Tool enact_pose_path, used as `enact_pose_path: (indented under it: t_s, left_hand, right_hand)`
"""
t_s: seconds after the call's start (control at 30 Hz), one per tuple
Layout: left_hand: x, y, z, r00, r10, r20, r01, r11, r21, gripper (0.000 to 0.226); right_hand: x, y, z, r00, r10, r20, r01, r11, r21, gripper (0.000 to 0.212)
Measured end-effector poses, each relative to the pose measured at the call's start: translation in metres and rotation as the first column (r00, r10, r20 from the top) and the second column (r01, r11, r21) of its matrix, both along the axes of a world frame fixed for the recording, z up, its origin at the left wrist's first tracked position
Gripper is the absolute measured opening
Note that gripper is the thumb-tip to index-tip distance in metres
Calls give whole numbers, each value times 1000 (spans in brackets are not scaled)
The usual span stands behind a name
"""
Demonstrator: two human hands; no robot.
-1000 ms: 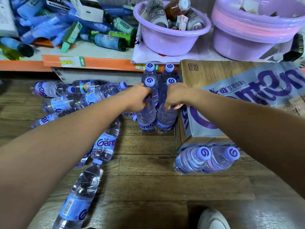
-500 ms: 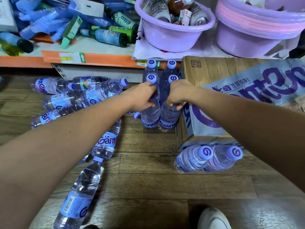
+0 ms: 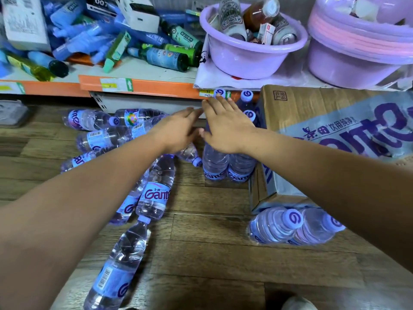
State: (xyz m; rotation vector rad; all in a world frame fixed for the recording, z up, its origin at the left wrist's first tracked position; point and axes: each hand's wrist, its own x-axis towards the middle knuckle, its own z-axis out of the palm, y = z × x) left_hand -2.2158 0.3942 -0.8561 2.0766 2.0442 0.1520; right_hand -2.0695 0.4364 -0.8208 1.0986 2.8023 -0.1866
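Several clear water bottles with purple caps stand upright in a cluster (image 3: 225, 166) on the wooden floor, against a cardboard box (image 3: 317, 121). My right hand (image 3: 225, 128) hovers over the front bottles with straight fingers and holds nothing. My left hand (image 3: 178, 130) is just left of it, fingers extended, also holding nothing. Both hands hide the front bottles' caps. More of the same bottles (image 3: 154, 193) lie scattered on the floor to the left. Another pair of bottles (image 3: 290, 227) stands at the box's near corner.
A low shelf with an orange edge (image 3: 143, 87) runs along the back, cluttered with bottles and boxes. Two purple plastic basins (image 3: 250, 57) sit on it at the right. A white shoe tip (image 3: 297, 304) shows at the bottom edge.
Both hands let go of the two front upright bottles and opened, fingers now straight above them. The two bottles stand on the floor in the cluster.
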Motion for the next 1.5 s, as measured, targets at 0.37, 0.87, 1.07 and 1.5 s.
enact_pose_path:
  t_s: [0.37, 0.87, 1.07, 1.5]
  left_hand:
    - [-49, -6, -31, 970, 182, -162, -206, 969, -140, 70]
    - [-60, 33, -62, 985, 154, -78, -161, 984, -83, 68]
    - [-61, 46, -67, 973, 219, -77, -218, 976, 27, 50]
    - [-88, 28, -37, 914, 397, 80, -405, 897, 180, 49]
  right_hand:
    - [-75, -15, -41, 997, -71, 30, 74, 985, -155, 76]
    - [-112, -6, -109, 910, -391, 140, 415, 868, -273, 94]
    - [-117, -7, -141, 867, -430, 253, 498, 783, -374, 85]
    - [-121, 8, -138, 840, -445, 311, 541, 740, -401, 108]
